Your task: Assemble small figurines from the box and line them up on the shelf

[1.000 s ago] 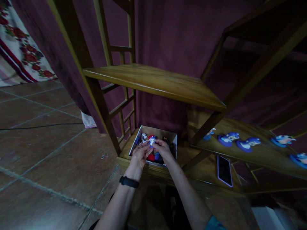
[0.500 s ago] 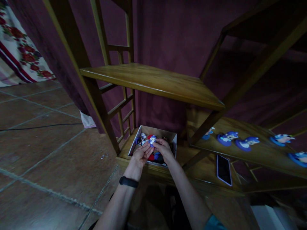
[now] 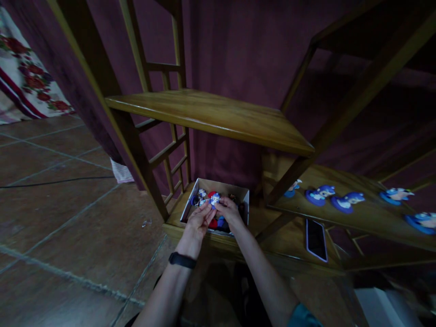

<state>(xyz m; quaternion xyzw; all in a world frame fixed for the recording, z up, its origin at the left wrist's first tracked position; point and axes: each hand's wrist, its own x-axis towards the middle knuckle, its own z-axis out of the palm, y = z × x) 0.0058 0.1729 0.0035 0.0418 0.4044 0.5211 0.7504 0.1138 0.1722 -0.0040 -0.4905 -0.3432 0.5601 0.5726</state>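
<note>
Between my two hands is a small blue-and-white figurine [image 3: 214, 200], held above an open cardboard box [image 3: 247, 206]. My left hand [image 3: 199, 217] grips it from the left and below, fingers closed on its base. From the right, my right hand [image 3: 229, 211] pinches the same figurine. Inside the box lie more small figurines [image 3: 202, 193] and red, blue and dark pieces, partly covered by my hands. The box rests on the lowest board of a wooden shelf unit.
Above the box juts a wooden shelf board [image 3: 211, 113]. On another shelf to the right stand several blue-based figurines [image 3: 320, 194]. A phone [image 3: 316, 240] lies on the lower board. Slanting wooden posts frame the area, and a cable [image 3: 57, 181] crosses the tiled floor.
The view has shifted slightly, so the shelf and its contents sit a little further left. Both hands keep hold of the figurine over the box.
</note>
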